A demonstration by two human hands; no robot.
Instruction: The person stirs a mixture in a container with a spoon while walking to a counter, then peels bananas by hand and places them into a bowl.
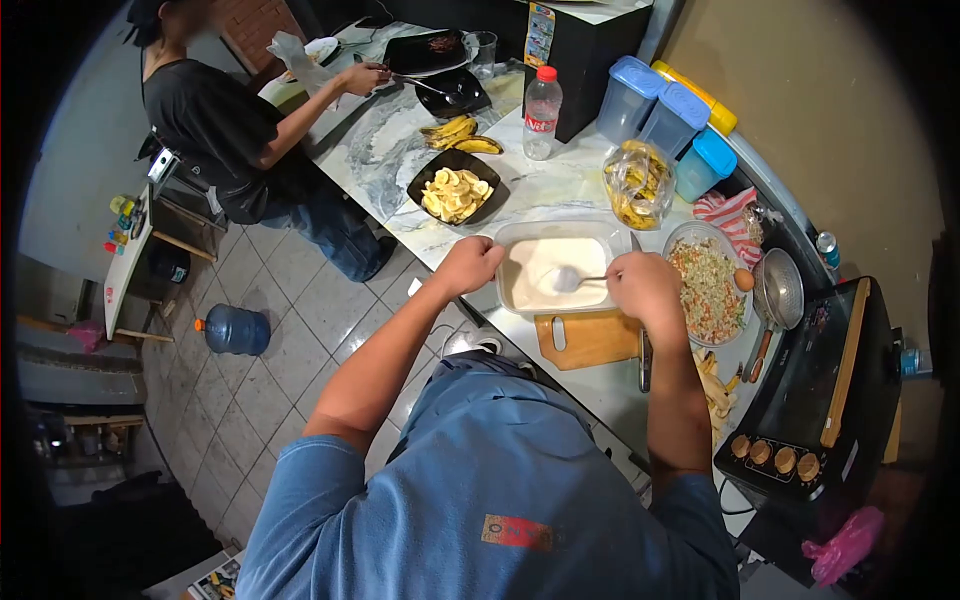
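Here the left hand (468, 264) steadies the batter tub (520, 240) (near the tabletop's front edge), the right hand's (645, 287) grip closed on a spoon (572, 280).

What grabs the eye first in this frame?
Centre counter: the left hand steadies a clear rectangular container of white batter while the right hand holds a spoon in it. Behind that sits a black bowl of banana slices, and to the right a glass bowl of chopped mix with an egg at its rim. At the far end of the counter another person's hand works by a black tray.
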